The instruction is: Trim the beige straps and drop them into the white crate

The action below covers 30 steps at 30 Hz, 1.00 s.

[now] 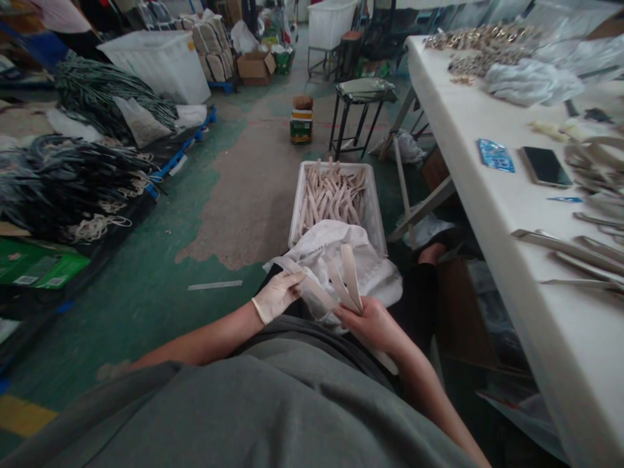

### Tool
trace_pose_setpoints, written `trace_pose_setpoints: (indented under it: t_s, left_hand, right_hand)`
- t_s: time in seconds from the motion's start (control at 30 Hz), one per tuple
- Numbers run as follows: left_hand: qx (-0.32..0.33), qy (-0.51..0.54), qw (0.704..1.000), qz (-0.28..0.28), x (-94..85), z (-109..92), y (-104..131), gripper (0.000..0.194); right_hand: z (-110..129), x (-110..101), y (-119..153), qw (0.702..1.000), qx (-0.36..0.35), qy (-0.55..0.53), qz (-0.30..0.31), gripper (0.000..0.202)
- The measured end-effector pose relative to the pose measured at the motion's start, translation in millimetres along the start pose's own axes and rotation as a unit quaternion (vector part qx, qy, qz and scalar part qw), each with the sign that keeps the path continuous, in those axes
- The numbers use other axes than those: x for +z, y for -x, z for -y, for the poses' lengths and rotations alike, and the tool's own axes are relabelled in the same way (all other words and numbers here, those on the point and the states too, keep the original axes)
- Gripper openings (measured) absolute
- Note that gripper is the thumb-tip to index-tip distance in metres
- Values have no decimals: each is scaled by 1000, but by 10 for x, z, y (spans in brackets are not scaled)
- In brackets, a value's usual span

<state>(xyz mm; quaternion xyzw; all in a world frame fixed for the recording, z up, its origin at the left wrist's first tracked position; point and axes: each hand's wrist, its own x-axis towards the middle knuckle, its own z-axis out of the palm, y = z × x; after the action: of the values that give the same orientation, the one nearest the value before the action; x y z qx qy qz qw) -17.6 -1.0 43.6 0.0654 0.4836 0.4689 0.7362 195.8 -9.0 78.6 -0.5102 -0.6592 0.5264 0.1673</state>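
My left hand (279, 296), in a pale glove, pinches one end of a beige strap (318, 291) over my lap. Bare and closed, my right hand (373, 325) grips the strap's other part along with more strap lengths (350, 273) that stick up from the fist. Below both hands a crumpled white plastic sheet or bag (377, 276) covers my lap. Just beyond it, a white plastic crate (294, 214) holds a heap of similar beige straps (334, 195).
At my right runs a long white table (492, 240) with a phone (546, 166), a blue packet (496, 155), straps and metal fittings. A black stool (363, 97) and a small carton (301, 123) stand ahead. Bundled dark cords (63, 182) lie on pallets at left.
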Motion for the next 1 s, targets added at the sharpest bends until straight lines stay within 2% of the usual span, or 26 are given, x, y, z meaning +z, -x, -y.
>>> trace_pose_setpoints:
  t_s: [0.07, 0.17, 0.23, 0.37, 0.43, 0.63, 0.8, 0.87, 1.0]
  left_hand:
    - [-9, -7, 1000, 5, -8, 7, -5, 25]
    - [-40, -23, 997, 55, 53, 131, 31, 27]
    - [-40, -27, 996, 68, 91, 165, 35, 29]
    - [8, -14, 1000, 18, 48, -25, -43, 30]
    - [10, -13, 1000, 5, 22, -88, -69, 31]
    - [-48, -49, 996, 59, 142, 172, -7, 30]
    - [-49, -31, 998, 35, 166, 50, -5, 21]
    - [-69, -26, 996, 48, 183, 20, 2, 17]
    - [-101, -23, 991, 86, 264, 148, 59, 13]
  right_hand:
    - [-20, -7, 28, 1000, 5, 8, -12, 33]
    - [8, 45, -32, 999, -3, 4, -40, 32]
    - [24, 50, -61, 999, -10, -3, -42, 33]
    - [-35, -66, 72, 1000, 11, -8, 21, 36]
    - [-72, -92, 139, 999, 24, -14, 33, 37]
    - [-41, 65, 15, 999, 22, -26, -41, 37]
    - [-28, 55, 126, 996, -21, -58, -68, 24]
    - [-24, 76, 150, 993, -26, -71, -92, 25]
    - [-38, 183, 16, 991, -64, -59, -103, 23]
